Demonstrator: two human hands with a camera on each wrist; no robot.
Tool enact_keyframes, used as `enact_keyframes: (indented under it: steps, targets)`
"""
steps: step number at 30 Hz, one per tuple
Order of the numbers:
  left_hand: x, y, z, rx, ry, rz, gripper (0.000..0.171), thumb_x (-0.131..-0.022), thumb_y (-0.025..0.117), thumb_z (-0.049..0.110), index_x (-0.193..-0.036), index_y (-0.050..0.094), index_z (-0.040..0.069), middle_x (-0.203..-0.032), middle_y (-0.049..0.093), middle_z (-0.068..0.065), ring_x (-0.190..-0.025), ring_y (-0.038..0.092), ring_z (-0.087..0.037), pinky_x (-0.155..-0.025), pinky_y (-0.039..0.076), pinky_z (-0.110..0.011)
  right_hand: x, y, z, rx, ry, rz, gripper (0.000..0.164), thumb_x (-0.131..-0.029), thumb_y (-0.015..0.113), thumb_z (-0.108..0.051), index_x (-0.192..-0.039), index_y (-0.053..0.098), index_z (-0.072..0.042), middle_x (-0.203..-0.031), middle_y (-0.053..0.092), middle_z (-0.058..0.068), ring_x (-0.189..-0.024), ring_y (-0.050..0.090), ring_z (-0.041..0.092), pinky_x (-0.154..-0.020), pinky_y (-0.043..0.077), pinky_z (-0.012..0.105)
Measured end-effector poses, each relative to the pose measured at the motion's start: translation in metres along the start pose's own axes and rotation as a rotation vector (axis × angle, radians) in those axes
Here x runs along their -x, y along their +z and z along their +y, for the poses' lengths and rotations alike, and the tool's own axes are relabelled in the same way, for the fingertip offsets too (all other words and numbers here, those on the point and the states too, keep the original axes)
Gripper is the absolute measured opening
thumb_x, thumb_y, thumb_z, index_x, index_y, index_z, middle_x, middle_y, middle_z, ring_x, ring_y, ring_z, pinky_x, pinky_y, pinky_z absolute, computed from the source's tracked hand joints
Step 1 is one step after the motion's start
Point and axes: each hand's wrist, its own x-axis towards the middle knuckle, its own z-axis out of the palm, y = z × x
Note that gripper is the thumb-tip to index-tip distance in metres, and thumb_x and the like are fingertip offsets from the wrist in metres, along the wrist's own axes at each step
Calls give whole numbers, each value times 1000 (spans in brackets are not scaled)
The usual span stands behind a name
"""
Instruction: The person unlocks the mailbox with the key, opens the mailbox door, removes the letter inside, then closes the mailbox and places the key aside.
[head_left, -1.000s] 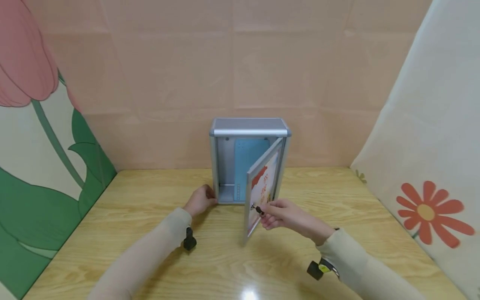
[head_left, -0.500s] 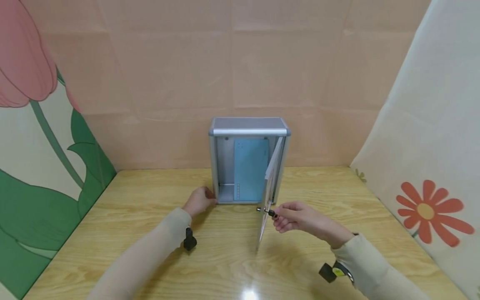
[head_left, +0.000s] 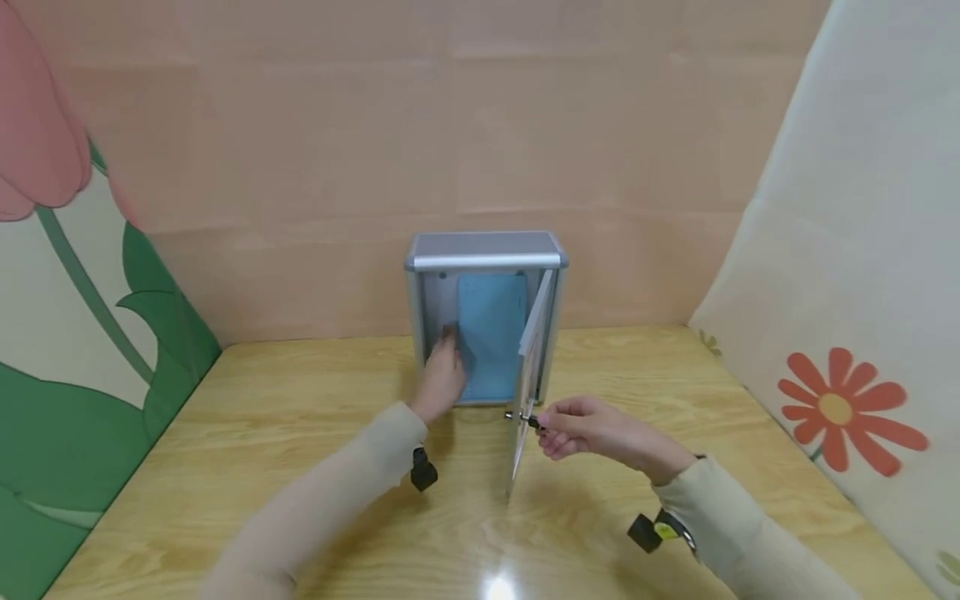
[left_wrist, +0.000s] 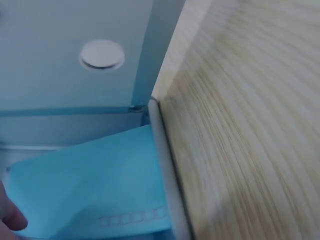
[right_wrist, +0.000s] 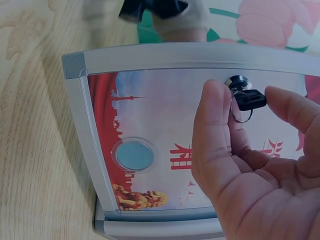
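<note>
A grey metal box point(head_left: 486, 261) with a silver frame stands upright on the table, its door point(head_left: 527, 358) swung out on the right side. Inside leans a light-blue envelope point(head_left: 491, 333) with a row of small printed squares point(left_wrist: 132, 218), seen in the left wrist view. My left hand point(head_left: 441, 379) reaches into the box at the envelope's left edge, fingers extended; contact is unclear. A fingertip point(left_wrist: 14, 219) shows beside the envelope. My right hand point(head_left: 592, 433) pinches a black-headed key point(right_wrist: 251, 100) on a ring, in the lock point(right_wrist: 237, 81) of the printed door panel.
The wood-grain table point(head_left: 300, 433) extends around the box. A pinkish cloth backdrop point(head_left: 322, 167) hangs behind it, with flower-printed sheets at the left point(head_left: 67, 400) and right point(head_left: 750, 275). A round window point(right_wrist: 134, 155) sits in the door.
My left hand has left the box's lower left corner and gone up inside toward the envelope. With the key gripped, my right hand has swung the door further out to the right.
</note>
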Motion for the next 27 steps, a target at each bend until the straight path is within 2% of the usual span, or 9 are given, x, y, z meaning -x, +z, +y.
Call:
enact_keyframes:
  steps: [3,5,10,13,15,18,22,25,27]
  targets:
    - [-11,14,-4,81,-45,104,43,-103,37,6,-145,33,-4,-143,42,-26,-131,44,-36,-105,40,-48,0,0,1,1,1,-1,29,-101,50,-19,-105,55,10,-93,65,5,-84,65,12,-80,56,28]
    - [-17,21,-8,155,-87,144,40,-103,38,7,-141,37,-4,-136,48,-25,-126,49,-36,-102,43,-48,0,1,2,-2,6,3,29,-101,50,-18,-106,55,10,-93,65,5,-84,65,12,-80,56,27]
    - [-26,32,-14,309,-195,168,35,-103,38,11,-135,43,-3,-127,54,-22,-107,56,-31,-91,47,-44,1,1,1,-15,16,11,29,-101,50,-18,-106,54,10,-93,65,4,-84,65,12,-80,56,26]
    - [-28,34,-18,340,-204,171,28,-103,40,11,-125,51,-2,-102,56,-16,-82,51,-25,-74,44,-38,1,0,1,-17,19,11,28,-101,50,-18,-105,55,9,-92,65,4,-83,65,12,-79,56,26]
    - [-28,34,-21,339,-189,177,22,-102,42,11,-113,55,-3,-86,49,-10,-72,45,-21,-66,39,-34,0,0,0,-16,24,10,27,-101,50,-18,-105,55,9,-92,65,4,-83,65,11,-78,56,25]
    - [-26,31,-22,313,-141,207,17,-101,46,10,-103,58,-1,-76,44,-5,-66,41,-18,-61,35,-31,-2,-1,0,-12,29,11,26,-101,50,-18,-105,55,8,-91,65,4,-83,65,11,-78,56,26]
    - [-17,22,-18,268,-24,273,16,-100,49,9,-106,60,-1,-84,57,-9,-75,51,-18,-66,43,-30,-3,-1,0,-15,37,17,29,-101,50,-18,-106,54,11,-92,65,5,-83,65,12,-79,56,26]
    - [-1,9,-11,277,65,284,15,-100,49,7,-107,59,-2,-93,60,-16,-82,55,-22,-71,47,-32,-2,-1,0,-16,42,24,31,-101,50,-17,-108,52,13,-93,64,6,-84,66,13,-79,56,26]
    - [14,-2,-7,283,92,277,14,-101,49,7,-106,58,-2,-93,60,-16,-81,55,-22,-70,47,-31,-1,-1,0,-17,39,27,31,-101,50,-17,-108,52,13,-93,64,7,-84,66,14,-79,56,26]
